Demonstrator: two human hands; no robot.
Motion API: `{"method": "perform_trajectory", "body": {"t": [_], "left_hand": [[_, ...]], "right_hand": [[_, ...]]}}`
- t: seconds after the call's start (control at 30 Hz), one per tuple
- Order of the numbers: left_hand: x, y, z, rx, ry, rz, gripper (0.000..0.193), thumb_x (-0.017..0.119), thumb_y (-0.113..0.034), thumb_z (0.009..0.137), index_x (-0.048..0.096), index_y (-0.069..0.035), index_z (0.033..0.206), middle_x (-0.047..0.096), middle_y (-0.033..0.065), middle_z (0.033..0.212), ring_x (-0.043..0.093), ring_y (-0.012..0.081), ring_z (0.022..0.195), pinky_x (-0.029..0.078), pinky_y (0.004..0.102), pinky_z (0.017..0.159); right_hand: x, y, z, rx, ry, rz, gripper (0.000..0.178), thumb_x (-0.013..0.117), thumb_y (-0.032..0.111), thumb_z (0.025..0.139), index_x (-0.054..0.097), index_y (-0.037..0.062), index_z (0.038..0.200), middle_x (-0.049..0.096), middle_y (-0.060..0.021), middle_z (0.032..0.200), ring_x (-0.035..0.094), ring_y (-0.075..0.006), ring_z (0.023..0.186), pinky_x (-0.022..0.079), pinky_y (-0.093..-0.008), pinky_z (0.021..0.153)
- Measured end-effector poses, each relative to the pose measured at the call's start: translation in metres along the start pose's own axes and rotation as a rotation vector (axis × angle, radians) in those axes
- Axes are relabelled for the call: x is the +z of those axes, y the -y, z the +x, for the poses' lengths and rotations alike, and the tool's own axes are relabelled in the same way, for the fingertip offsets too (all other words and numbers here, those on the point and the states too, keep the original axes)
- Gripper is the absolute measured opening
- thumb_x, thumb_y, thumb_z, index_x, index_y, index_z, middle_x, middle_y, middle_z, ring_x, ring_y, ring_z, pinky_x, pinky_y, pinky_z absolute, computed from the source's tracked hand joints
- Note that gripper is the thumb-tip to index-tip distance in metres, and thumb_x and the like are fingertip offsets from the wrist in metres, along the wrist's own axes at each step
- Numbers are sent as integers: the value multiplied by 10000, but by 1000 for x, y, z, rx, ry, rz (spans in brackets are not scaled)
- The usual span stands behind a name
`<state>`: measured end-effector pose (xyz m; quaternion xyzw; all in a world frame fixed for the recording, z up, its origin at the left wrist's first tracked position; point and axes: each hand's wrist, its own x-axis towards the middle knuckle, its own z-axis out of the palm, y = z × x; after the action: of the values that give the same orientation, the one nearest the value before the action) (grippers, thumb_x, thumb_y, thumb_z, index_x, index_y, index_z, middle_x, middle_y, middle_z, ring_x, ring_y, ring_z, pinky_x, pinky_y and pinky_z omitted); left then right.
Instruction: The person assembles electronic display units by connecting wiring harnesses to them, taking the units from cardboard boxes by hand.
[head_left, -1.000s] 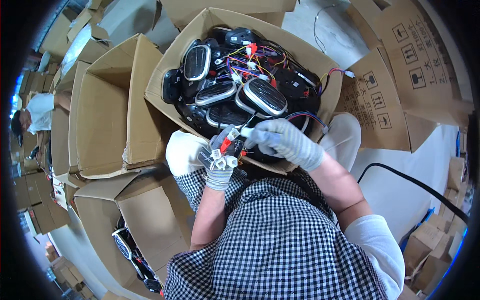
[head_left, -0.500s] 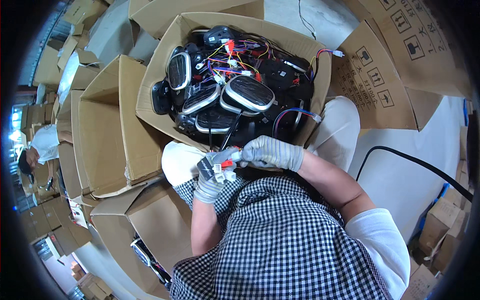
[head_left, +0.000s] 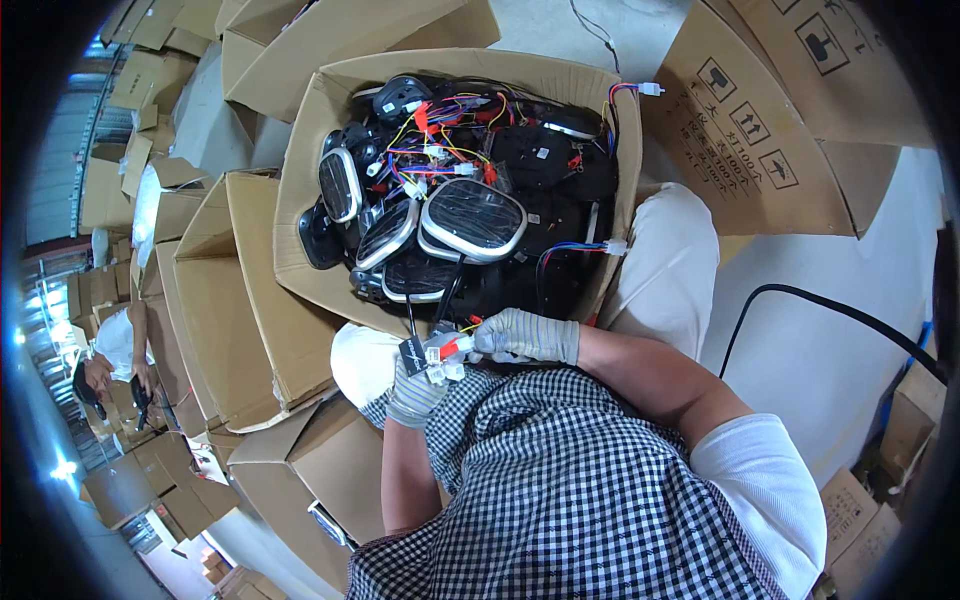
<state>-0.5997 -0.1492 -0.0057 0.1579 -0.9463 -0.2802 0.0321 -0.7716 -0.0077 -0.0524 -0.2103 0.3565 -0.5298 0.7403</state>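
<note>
In my left hand (head_left: 413, 395), which wears a striped grey glove, is a bunch of white plug connectors (head_left: 441, 372) on cables. A black tag (head_left: 412, 356) with pale printing sits against its fingers. A red connector (head_left: 450, 349) lies between both hands. My gloved right hand (head_left: 527, 335) pinches a white connector (head_left: 465, 343) close beside it; its fingertips are partly hidden. Dark cables run from there up into the open cardboard box (head_left: 300, 245), full of black display units (head_left: 473, 219) with silver rims and tangled coloured wires (head_left: 440, 150).
Open cartons (head_left: 225, 290) stand at the left, with another (head_left: 300, 465) beside my left arm. A printed carton (head_left: 750, 130) is at the right. A black cable (head_left: 830, 308) arches over the floor. At far left, a person (head_left: 115, 350) handles dark objects.
The view has shifted, so the full box appears lower and further left. Both hands stay together at the connectors, and more of the red connector shows between them.
</note>
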Motion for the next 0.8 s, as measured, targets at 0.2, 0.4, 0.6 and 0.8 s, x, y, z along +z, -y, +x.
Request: {"method": "perform_trajectory", "body": {"t": [0.2, 0.4, 0.6, 0.8], "left_hand": [[16, 33, -25, 63, 16, 138, 219, 556, -231, 854, 601, -66, 990, 644, 48, 872, 580, 220, 682, 434, 364, 591], [10, 19, -13, 116, 80, 286, 201, 572, -218, 848, 602, -103, 1010, 647, 13, 911, 581, 179, 745, 405, 339, 647], [41, 52, -43, -233, -53, -307, 192, 619, -221, 838, 606, -95, 982, 646, 27, 909, 579, 197, 747, 408, 349, 634], [30, 47, -30, 150, 27, 454, 238, 578, -302, 856, 626, -84, 940, 571, 53, 773, 518, 235, 655, 400, 363, 591]], "right_hand": [[10, 15, -3, 10, -8, -12, 290, 600, 339, 904, 699, 66, 901, 540, 52, 581, 376, -20, 466, 287, -192, 427], [4, 2, 3, -104, -61, -79, 290, 606, 332, 901, 713, 66, 865, 553, 43, 576, 372, -28, 458, 282, -203, 417], [4, 2, 7, -50, -37, -213, 360, 564, 379, 915, 672, 42, 848, 557, -28, 618, 501, -107, 576, 423, -280, 547], [-1, 2, 4, 76, -38, -83, 356, 570, 373, 915, 668, 38, 844, 535, -5, 604, 472, -87, 553, 399, -259, 521]]}}
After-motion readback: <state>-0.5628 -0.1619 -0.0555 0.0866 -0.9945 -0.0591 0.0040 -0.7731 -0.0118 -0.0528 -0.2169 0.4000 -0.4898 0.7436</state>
